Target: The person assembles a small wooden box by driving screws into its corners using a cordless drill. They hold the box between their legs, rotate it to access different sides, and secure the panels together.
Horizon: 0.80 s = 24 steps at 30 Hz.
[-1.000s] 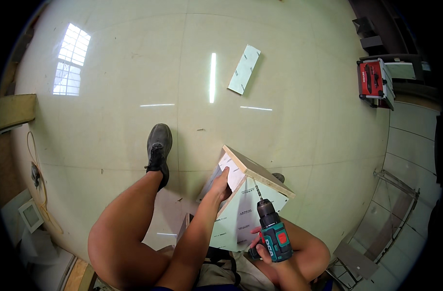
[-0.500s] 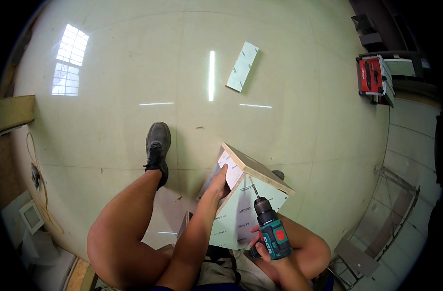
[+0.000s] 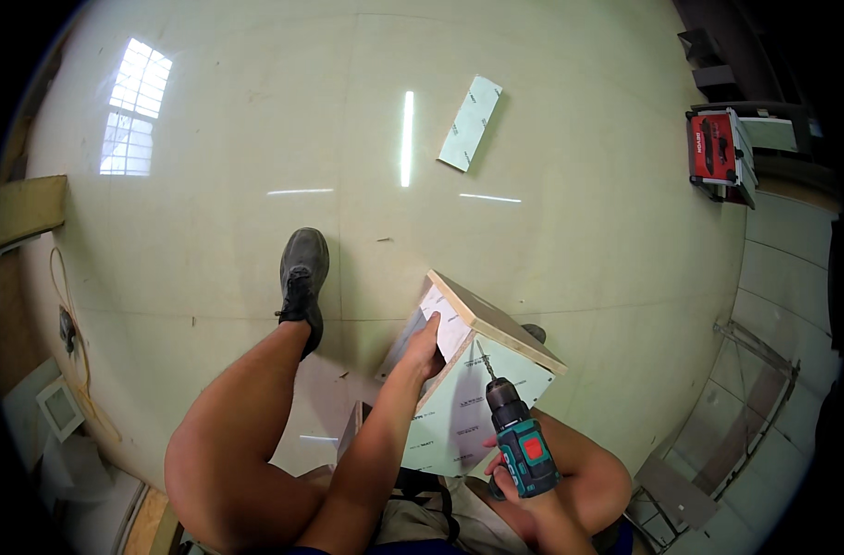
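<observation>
A wooden box [image 3: 459, 421] covered in pale printed film stands tilted between my legs, with a bare wood edge along its top board [image 3: 496, 326]. My left hand [image 3: 425, 350] is wrapped over the box's left side, and the fingers inside are partly hidden. In my right hand [image 3: 507, 481] is a green and black cordless drill [image 3: 525, 449], gripped by its handle. Its long drill bit [image 3: 486, 361] points away from me, with the tip at the pale panel just below the top board. Whether the tip touches the panel I cannot tell.
A narrow film-covered board [image 3: 470, 124] lies on the glossy floor ahead, and a screw [image 3: 384, 240] lies nearer. My dark shoe [image 3: 303, 268] is left of the box. At far right are a red case [image 3: 713, 148] and a metal frame [image 3: 759, 398]; a yellow cord [image 3: 81, 370] runs at left.
The view has shifted slightly, so the floor items appear a little moved. The box, both hands and the drill keep nearly the same places relative to each other.
</observation>
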{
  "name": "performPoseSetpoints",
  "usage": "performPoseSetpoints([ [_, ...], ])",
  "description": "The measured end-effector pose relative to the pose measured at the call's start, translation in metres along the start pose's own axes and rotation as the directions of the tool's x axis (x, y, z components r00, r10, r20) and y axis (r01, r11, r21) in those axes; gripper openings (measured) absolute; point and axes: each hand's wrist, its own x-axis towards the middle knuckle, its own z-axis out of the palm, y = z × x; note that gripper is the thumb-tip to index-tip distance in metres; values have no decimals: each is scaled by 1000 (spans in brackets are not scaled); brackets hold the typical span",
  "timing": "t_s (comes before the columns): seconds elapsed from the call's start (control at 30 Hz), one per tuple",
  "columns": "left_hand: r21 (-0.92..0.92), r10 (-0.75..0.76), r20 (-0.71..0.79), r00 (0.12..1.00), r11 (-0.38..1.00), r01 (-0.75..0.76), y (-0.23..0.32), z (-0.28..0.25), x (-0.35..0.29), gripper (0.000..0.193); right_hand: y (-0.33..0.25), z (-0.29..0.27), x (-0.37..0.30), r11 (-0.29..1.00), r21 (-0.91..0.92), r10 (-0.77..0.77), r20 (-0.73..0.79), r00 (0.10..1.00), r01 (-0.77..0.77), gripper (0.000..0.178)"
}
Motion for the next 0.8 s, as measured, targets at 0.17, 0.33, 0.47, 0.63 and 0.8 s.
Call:
performPoseSetpoints([
  [0.17,23,-22,-32,999,999,23,-3,3,-1,54,1,-2,-2,998,-56,-3,5,1000,4,44],
  [0.33,14,-20,-15,1000,1000,20,-2,-2,3,53,4,-7,-1,969,-240,-46,54,997,58,44],
  [0.47,5,-10,-9,1000,1000,10,0,-6,2,53,2,-5,0,970,-237,-39,56,998,51,45],
  [0.63,19,-12,-10,1000,1000,12,1,2,-4,54,4,-4,-2,967,-240,-80,37,996,86,45],
  [0.8,20,2,-34,999,1000,-1,4,5,-12,54,5,-5,-6,964,-248,-83,47,995,92,45],
])
